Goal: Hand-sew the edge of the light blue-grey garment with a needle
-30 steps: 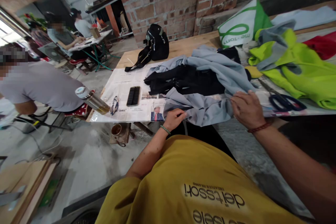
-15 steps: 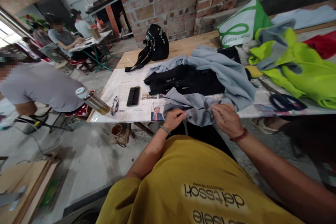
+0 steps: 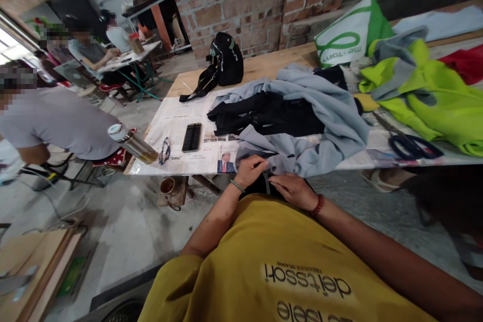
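Note:
A grey garment with black fabric lies in loose folds on the table's near side. At its front edge, my left hand is closed, thumb and finger pinching the grey cloth. My right hand sits just to the right of the left one, below the cloth's edge. Its fingers are pressed together, pointing toward the left fingertips. Anything between the right fingers is too small to make out.
Left on the newspaper-covered table are a phone, glasses and a tilted bottle. Scissors and a yellow-green garment lie right. Behind are a black bag and a green-white bag. A person sits left.
My right hand has moved left and slightly down, from the grey cloth's right part to beside my left hand. The left hand stays in place, pinching the cloth.

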The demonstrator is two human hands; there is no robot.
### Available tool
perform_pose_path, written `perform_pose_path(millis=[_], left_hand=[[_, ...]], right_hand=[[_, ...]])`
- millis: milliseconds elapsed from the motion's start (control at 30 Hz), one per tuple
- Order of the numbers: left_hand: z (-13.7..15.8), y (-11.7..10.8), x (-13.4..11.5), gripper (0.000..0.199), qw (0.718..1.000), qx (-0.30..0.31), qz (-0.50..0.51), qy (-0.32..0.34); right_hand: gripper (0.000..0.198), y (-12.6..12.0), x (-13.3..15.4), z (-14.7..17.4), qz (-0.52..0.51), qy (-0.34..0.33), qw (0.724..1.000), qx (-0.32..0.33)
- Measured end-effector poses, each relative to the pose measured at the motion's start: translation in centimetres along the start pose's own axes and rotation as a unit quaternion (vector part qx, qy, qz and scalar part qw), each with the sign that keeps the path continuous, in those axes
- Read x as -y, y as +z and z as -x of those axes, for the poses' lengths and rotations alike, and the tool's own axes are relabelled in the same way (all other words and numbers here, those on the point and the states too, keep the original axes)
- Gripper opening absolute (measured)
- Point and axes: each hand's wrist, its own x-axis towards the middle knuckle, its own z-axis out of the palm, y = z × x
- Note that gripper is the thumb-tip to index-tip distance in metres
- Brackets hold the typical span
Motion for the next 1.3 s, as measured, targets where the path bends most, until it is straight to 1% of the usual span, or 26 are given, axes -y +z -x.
perform_pose_path(millis=[67,167,267,367,567,767,933,1000,1067,1167,1300], left_hand=[[0.0,0.1,0.1,0.027,1.000,0.000,0.001,0.002],[0.0,0.0,0.2,0.025,1.000,-0.002,0.006,0.007],[0.1,-0.2,0.1,0.021,1.000,-0.012,0.012,0.002],[0.2,-0.4,0.0,0.018,1.000,-0.017,0.019,-0.006],[0.2,-0.4,0.1,0.017,0.999,-0.020,0.023,0.008],[0.2,-0.2,0.1,0.016,0.999,-0.028,0.029,0.023],[0.3,-0.3,0.3,0.015,0.999,-0.022,0.029,0.034],[0.4,-0.2,0.5,0.015,0.999,-0.020,0.020,0.045],[0.6,0.2,0.7,0.015,0.997,-0.027,0.007,0.070],[1.0,0.8,1.1,0.015,0.992,-0.052,-0.027,0.111],[1.4,1.3,1.3,0.013,0.984,-0.087,-0.071,0.138]], right_hand=[[0.025,0.2,-0.1,0.2,0.001,0.010,1.000,0.007],[0.024,0.4,-0.3,0.2,-0.014,0.034,0.999,-0.015],[0.025,0.5,-0.4,0.0,-0.021,0.072,0.996,-0.037],[0.025,0.6,-0.5,-0.2,-0.011,0.103,0.994,-0.039],[0.025,0.8,-0.7,-0.5,0.003,0.120,0.993,-0.016],[0.026,0.6,-0.4,-0.7,-0.011,0.136,0.990,-0.039],[0.026,0.7,-0.5,-0.9,-0.002,0.146,0.989,-0.031],[0.026,0.8,-0.6,-1.1,-0.003,0.145,0.989,-0.026],[0.026,0.9,-0.7,-1.2,-0.012,0.145,0.989,-0.022],[0.027,0.9,-0.4,-1.5,-0.046,0.155,0.987,-0.020],[0.029,0.7,0.1,-1.6,-0.075,0.181,0.981,-0.008]])
